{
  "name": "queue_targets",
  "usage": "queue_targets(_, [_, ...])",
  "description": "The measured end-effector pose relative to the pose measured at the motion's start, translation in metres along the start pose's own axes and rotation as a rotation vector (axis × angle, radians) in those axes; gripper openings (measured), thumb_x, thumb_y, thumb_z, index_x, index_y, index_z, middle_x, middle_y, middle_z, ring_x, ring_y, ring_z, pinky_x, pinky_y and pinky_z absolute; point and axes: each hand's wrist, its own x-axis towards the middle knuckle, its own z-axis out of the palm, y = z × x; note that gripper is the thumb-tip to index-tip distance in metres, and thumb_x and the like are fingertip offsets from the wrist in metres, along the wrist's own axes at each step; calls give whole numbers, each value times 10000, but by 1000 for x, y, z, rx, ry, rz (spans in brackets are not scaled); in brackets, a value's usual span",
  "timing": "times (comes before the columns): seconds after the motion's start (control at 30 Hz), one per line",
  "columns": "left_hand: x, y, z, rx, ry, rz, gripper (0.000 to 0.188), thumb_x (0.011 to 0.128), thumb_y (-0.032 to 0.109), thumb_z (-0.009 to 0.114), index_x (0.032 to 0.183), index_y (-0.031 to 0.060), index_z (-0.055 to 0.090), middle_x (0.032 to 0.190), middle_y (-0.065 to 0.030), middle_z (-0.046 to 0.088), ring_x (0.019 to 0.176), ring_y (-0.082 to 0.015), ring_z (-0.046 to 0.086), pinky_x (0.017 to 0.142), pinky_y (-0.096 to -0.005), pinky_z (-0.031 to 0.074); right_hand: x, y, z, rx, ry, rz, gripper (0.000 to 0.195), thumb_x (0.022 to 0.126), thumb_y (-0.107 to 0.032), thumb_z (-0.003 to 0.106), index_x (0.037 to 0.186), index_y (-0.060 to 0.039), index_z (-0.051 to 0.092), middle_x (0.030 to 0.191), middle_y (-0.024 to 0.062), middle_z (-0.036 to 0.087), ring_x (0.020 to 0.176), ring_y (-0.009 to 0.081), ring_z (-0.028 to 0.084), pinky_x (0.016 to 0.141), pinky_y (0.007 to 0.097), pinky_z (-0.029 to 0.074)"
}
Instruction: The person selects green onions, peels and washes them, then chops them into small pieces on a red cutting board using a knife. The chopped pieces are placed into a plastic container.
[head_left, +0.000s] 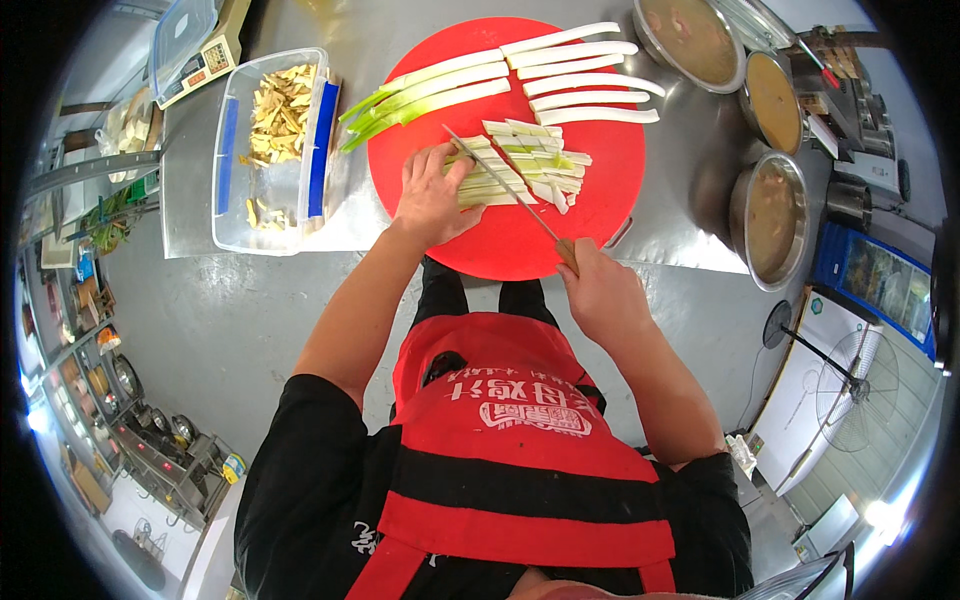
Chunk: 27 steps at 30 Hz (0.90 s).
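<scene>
My right hand (606, 289) grips the wooden handle of a kitchen knife (517, 196), whose blade lies slantwise across split leek or scallion stalks. My left hand (436, 193) rests on the uncut lengths (491, 186) left of the blade, fingertips close to it. Right of the blade lie slanted cut pieces (553, 161). All this is on a round red cutting board (450, 259). Along the board's far part lie long green-and-white stalks (442, 82) and, to their right, several white stalk lengths (589, 84). The blade hides part of the pile beneath it.
Left on the steel table (352, 225) stands a clear plastic container (259, 244) with sliced pieces, probably ginger, and a kitchen scale (202, 71) behind it. Several metal bowls with liquid (772, 214) stand along the right side. A fan (857, 390) stands farther right.
</scene>
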Motion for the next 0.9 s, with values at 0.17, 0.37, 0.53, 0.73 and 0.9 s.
queue_targets(0.17, [1,-11,16,-32,10,13,683,733,351,887,1335,145,637,1462,-163,488,1402,-432,426,1221,-593,309,39,17,53,4,-20,60,304,1039,-312,636,1122,-44,520,954,226,744,895,473,717,764,593,556])
queue_targets(0.37, [-12,-16,3,-78,122,6,685,702,324,906,1308,133,650,1424,-174,508,1378,-448,438,1202,-593,327,31,-6,21,59,39,-23,307,1039,-315,635,1108,-40,516,950,229,743,908,471,716,778,593,556])
queue_targets(0.53, [-22,-27,7,-93,108,-14,680,690,291,914,1294,122,650,1400,-178,522,1373,-439,443,1189,-592,341,15,-19,29,17,-75,20,319,1043,-328,629,1123,-44,507,941,250,736,901,482,714,777,586,559])
queue_targets(0.73, [-25,-24,3,-98,129,23,682,692,274,905,1304,120,646,1386,-179,528,1338,-445,464,1156,-586,375,39,-1,67,46,-20,20,314,1053,-339,617,1132,-56,505,952,253,736,899,488,713,779,592,557])
queue_targets(0.9, [-49,-35,-4,-145,159,-44,659,695,271,898,1289,112,660,1361,-173,539,1288,-433,498,1119,-568,403,6,-28,31,62,4,-38,326,1051,-352,616,1135,-58,505,931,250,736,891,489,714,781,595,557])
